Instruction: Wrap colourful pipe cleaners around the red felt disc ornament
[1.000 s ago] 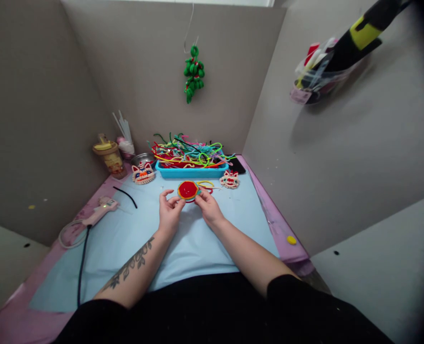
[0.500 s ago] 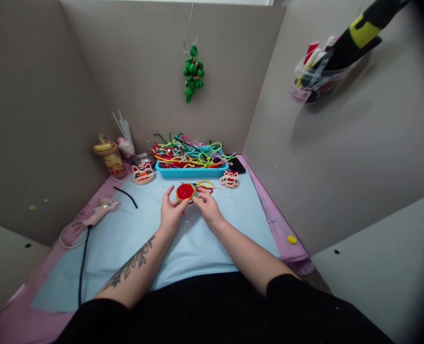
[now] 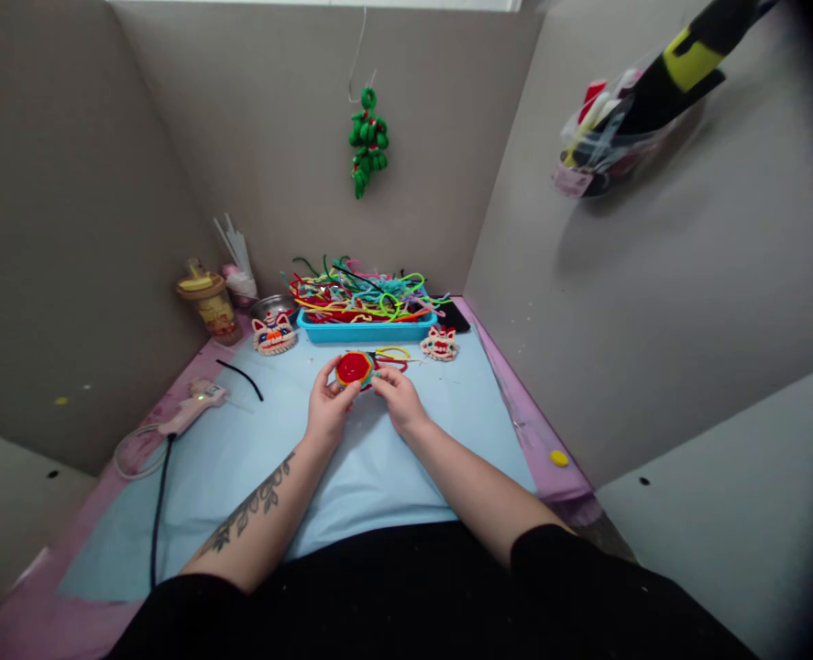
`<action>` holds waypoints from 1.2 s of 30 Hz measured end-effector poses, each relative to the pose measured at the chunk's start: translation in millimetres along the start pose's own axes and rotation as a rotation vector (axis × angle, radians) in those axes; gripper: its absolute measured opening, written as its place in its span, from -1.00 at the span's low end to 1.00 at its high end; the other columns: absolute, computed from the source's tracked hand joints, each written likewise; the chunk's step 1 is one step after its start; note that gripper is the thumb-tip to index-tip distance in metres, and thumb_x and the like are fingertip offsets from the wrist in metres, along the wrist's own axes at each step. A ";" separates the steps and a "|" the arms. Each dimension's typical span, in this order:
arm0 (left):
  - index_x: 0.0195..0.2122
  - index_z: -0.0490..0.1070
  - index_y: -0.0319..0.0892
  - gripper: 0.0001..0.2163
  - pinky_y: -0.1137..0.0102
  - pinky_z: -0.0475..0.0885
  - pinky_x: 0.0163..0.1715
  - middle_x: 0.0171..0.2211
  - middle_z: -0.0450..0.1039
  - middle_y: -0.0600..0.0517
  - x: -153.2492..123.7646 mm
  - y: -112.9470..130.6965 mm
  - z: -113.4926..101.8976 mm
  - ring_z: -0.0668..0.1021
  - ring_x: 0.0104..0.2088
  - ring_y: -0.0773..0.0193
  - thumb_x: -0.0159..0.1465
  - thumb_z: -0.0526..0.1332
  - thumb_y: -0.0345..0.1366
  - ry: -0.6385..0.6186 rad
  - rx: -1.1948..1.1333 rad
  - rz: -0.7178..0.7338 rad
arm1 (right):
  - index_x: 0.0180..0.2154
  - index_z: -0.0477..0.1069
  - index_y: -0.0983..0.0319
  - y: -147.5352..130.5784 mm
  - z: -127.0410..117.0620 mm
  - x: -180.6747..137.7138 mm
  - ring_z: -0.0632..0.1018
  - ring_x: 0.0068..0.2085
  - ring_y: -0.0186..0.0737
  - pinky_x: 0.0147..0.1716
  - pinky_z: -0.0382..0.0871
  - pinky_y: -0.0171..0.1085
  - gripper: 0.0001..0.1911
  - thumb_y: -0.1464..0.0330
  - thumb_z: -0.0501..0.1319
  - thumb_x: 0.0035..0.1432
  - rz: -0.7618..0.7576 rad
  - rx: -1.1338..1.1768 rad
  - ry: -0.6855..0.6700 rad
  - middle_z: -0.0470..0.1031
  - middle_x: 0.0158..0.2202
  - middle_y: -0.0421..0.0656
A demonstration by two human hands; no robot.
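Note:
A red pipe-cleaner disc (image 3: 355,368) with a yellow-orange and blue-green rim is held above the light blue sheet, between both hands. My left hand (image 3: 328,400) is closed on its left edge, thumb at the bottom. At its right rim, my right hand (image 3: 397,394) pinches the blue-green edging with thumb and fingertips. Just behind lie scissors (image 3: 393,359) with red and yellow handles, partly hidden by the disc and the fingers. A beige lion-like face (image 3: 273,334) lies to the left, and a smaller one (image 3: 439,344) to the right.
A blue tray (image 3: 368,332) heaped with colourful pipe cleaners stands at the back. Left are a pink glue gun (image 3: 192,410) with its cord, a black pipe cleaner (image 3: 241,378) and a lidded cup (image 3: 210,302). A phone (image 3: 453,316) lies behind right; walls enclose three sides.
The disc is turned very slightly in my fingers, and my right fingertips have shifted a little along its rim. The whole view has moved slightly; nothing else differs.

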State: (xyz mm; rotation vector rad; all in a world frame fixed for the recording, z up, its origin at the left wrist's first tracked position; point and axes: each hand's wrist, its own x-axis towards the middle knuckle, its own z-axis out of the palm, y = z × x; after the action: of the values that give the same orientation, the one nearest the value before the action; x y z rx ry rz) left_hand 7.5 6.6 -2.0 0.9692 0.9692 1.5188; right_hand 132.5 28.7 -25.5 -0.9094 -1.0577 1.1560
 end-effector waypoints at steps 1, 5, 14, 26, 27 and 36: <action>0.12 0.26 -0.18 -0.30 0.60 0.15 -0.72 -0.43 0.50 0.06 0.2 -0.3 0.0 0.27 -0.69 0.56 -0.08 0.43 -0.27 -0.006 -0.004 0.000 | -0.55 0.39 0.19 0.0 0.4 -0.1 0.43 -0.28 -0.22 -0.24 0.27 -0.26 -0.80 0.21 0.29 -0.11 0.010 0.013 -0.002 0.44 -0.44 -0.23; 0.08 0.35 -0.19 -0.35 0.57 0.13 -0.72 -0.51 0.45 0.10 1.1 -1.8 -1.5 0.25 -0.69 0.54 -0.07 0.42 -0.22 -0.035 0.042 0.016 | -0.57 0.35 0.20 -1.0 2.5 -1.0 0.41 -0.35 -0.27 -0.30 0.26 -0.28 -0.78 0.22 0.29 -0.12 0.056 0.075 -0.015 0.40 -0.49 -0.26; -0.09 0.52 -0.22 -0.54 0.51 0.24 -0.62 -0.62 0.38 0.13 -1.6 -1.9 -5.2 0.29 -0.66 0.47 -0.06 0.41 -0.23 -0.061 0.271 0.089 | -0.47 0.34 0.21 -9.2 8.1 -5.2 0.41 -0.41 -0.33 -0.39 0.32 -0.33 -0.75 0.18 0.29 -0.11 0.147 0.220 -0.040 0.42 -0.46 -0.26; -0.25 0.58 -0.16 -0.72 0.49 0.28 -0.60 -0.61 0.40 0.11 -3.4 -5.9 -7.1 0.29 -0.64 0.43 -0.01 0.38 -0.21 0.042 0.414 0.268 | -0.46 0.40 0.22 -10.1 10.7 -5.6 0.39 -0.45 -0.36 -0.49 0.24 -0.38 -0.73 0.18 0.33 -0.16 0.162 0.216 -0.029 0.45 -0.48 -0.25; -0.25 0.58 -0.16 -0.72 0.49 0.29 -0.61 -0.58 0.42 0.09 -3.5 -6.2 -7.3 0.29 -0.64 0.43 0.00 0.37 -0.20 0.046 0.426 0.274 | -0.46 0.40 0.22 -10.2 10.9 -5.7 0.39 -0.46 -0.37 -0.50 0.24 -0.38 -0.73 0.18 0.32 -0.16 0.161 0.216 -0.028 0.44 -0.48 -0.25; -0.30 0.58 -0.19 -0.74 0.50 0.32 -0.57 -0.50 0.51 0.04 -5.7 -1.2 -4.3 0.35 -0.61 0.44 -0.01 0.38 -0.20 0.071 0.398 0.259 | -0.49 0.34 0.21 -11.2 11.8 -6.9 0.36 -0.50 -0.38 -0.51 0.23 -0.38 -0.73 0.20 0.33 -0.19 0.155 0.204 0.002 0.39 -0.53 -0.29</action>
State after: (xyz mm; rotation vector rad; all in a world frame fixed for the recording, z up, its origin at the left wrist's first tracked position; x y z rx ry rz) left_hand 4.6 0.8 -5.1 1.3726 1.2664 1.6125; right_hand 123.5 20.2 -12.9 -0.8417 -0.8606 1.3645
